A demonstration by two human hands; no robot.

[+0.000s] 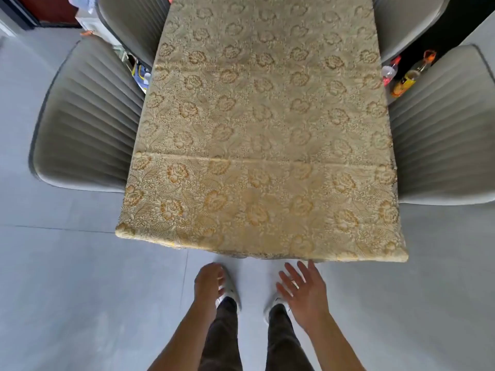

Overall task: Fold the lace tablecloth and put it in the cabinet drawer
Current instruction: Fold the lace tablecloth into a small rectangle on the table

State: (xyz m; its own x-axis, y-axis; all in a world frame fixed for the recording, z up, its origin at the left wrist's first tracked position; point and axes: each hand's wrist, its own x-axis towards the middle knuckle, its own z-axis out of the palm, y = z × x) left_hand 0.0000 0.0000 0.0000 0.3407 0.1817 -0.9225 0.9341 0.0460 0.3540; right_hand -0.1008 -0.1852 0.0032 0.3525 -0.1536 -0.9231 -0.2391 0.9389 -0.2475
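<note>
A cream-and-gold floral lace tablecloth point(262, 135) lies spread flat over a long bench, its near edge hanging just over the end closest to the person. Grey ribbed upholstered chairs point(88, 121) stand along both sides. The left hand point(210, 281) hovers below that edge, fingers loosely curled, holding nothing. The right hand point(304, 289) is beside it, fingers spread apart, empty, over the grey tiled floor point(80, 290).

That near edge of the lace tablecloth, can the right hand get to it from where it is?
Probably yes. The right hand is open, fingers spread, just short of the lace tablecloth edge, with only bare floor between.
</note>
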